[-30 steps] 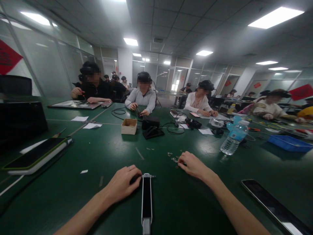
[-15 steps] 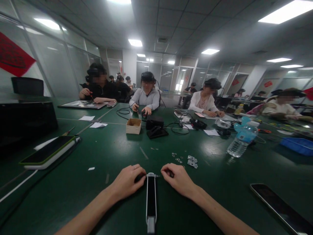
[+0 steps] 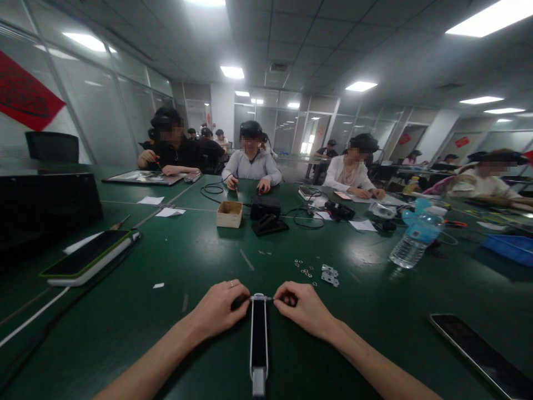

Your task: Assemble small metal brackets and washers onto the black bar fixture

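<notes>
A long, narrow piece with a white frame and black middle [image 3: 259, 333] lies on the green table, pointing away from me. A thin metal pin [image 3: 267, 299] sticks out sideways at its far end. My left hand [image 3: 222, 304] is closed, thumb and fingers pinched at the left side of that far end. From the other side my right hand [image 3: 303, 304] is closed in a pinch, its fingertips at the pin's tip; anything small between them is hidden. Beyond my right hand lie several small metal rings [image 3: 306, 272] and silvery metal brackets [image 3: 330, 275].
A phone [image 3: 474, 350] lies at right, a green-edged device [image 3: 89, 258] at left. Farther off are a small box [image 3: 229, 214], a black case [image 3: 265, 208], a water bottle [image 3: 416, 239] and a blue tray [image 3: 508, 249]. Several people sit across the table.
My right fingertips have come up to the pin's tip, where a small gap showed before. My left hand stays at the far end. The view has shifted slightly.
</notes>
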A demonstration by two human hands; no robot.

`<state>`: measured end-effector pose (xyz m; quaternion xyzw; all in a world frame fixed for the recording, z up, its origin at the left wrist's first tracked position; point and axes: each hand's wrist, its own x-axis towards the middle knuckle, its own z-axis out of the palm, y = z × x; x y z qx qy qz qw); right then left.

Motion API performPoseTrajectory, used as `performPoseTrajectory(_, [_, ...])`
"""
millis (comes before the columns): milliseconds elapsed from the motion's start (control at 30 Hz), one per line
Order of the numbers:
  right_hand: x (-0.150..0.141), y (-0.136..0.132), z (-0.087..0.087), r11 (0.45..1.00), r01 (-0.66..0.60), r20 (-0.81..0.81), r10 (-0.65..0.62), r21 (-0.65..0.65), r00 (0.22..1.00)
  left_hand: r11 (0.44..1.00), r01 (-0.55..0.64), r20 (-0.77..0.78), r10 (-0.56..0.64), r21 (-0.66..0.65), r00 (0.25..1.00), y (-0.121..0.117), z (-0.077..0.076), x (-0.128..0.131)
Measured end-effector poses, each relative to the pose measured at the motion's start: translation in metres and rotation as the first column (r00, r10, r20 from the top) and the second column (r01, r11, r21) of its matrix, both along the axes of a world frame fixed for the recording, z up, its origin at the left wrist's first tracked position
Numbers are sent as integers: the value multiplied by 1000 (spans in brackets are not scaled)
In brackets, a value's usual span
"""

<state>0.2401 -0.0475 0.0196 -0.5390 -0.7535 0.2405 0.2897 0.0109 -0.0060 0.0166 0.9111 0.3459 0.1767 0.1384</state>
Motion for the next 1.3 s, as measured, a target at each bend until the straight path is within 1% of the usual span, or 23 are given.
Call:
performPoseTrajectory(233, [0, -1, 1, 1000, 1, -40, -2, -12, 999, 1000, 10, 2, -10, -30, 1000, -1, 4, 0])
performPoseTrajectory(433, [0, -1, 1, 998, -4, -20, 3, -56, 1000, 1000, 24, 21, -24, -6, 1000, 1, -2, 0])
performPoseTrajectory(567, [1, 0, -2, 999, -15, -35, 14, -30, 999, 999, 30, 9, -30, 12, 999, 3, -4, -1])
performPoseTrajectory(667, [2, 1, -4, 999, -42, -47, 41, -14, 998, 999, 35, -22, -35, 27, 999, 3, -4, -1])
performPoseTrajectory(867, [2, 3, -5, 998, -56, -62, 56, -3, 996, 998, 36, -61, -33, 51, 998, 3, -5, -3])
performPoseTrajectory(1100, [4, 1, -4, 987, -160, -81, 157, -35, 984, 999, 27, -87, -24, 33, 996, 3, -1, -3])
performPoseTrajectory(1200, [4, 0, -4, 972, -233, -68, 233, 6, 970, 999, 39, -90, -36, 28, 995, 2, 1, -2])
performPoseTrajectory(1300, [4, 0, -3, 939, -334, -11, 336, 80, 942, 999, 48, -92, -46, 20, 995, 1, 3, -1])
